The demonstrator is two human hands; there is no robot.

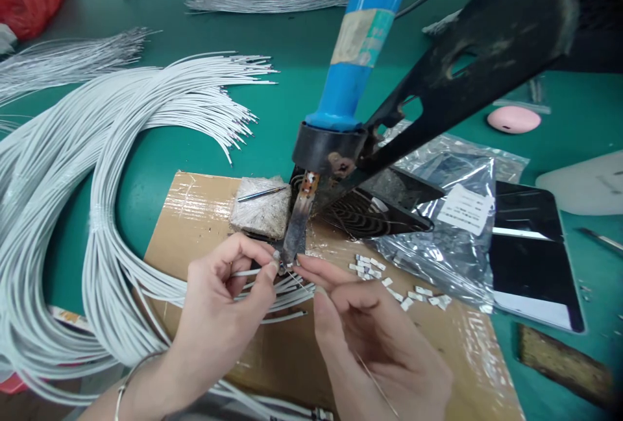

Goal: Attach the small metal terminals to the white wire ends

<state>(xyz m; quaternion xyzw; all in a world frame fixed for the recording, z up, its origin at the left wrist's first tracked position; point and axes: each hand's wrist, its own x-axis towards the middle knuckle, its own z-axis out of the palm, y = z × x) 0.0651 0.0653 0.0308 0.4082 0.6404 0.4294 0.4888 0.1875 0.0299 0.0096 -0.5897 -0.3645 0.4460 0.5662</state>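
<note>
Low in the centre of the frame, the left hand (228, 291) pinches a single white wire (243, 272) between thumb and forefinger, its stripped end held up against the flat metal tip (298, 226) of a blue-handled soldering iron (363, 45). The iron sits in a black stand (467, 64) slanting down from the upper right. The right hand (370, 336) meets it from the other side: forefinger and thumb pressed together on a thin strand of solder (374, 385) that trails back over the palm toward the bottom edge, the other fingers curled.

Both hands work above a sheet of cardboard (204, 213) wrapped in clear tape. Just behind the tip lies a grey sponge block (263, 210) with a metal pin resting on it. Small white cut pieces (389, 278) are scattered right of the hands. A large bundle of white wires (97, 168) loops across the left half. At right centre, a silvery anti-static bag (452, 213) bears a white label (462, 208); its print is too small to read. A pink oval object (514, 119) lies at upper right.
</note>
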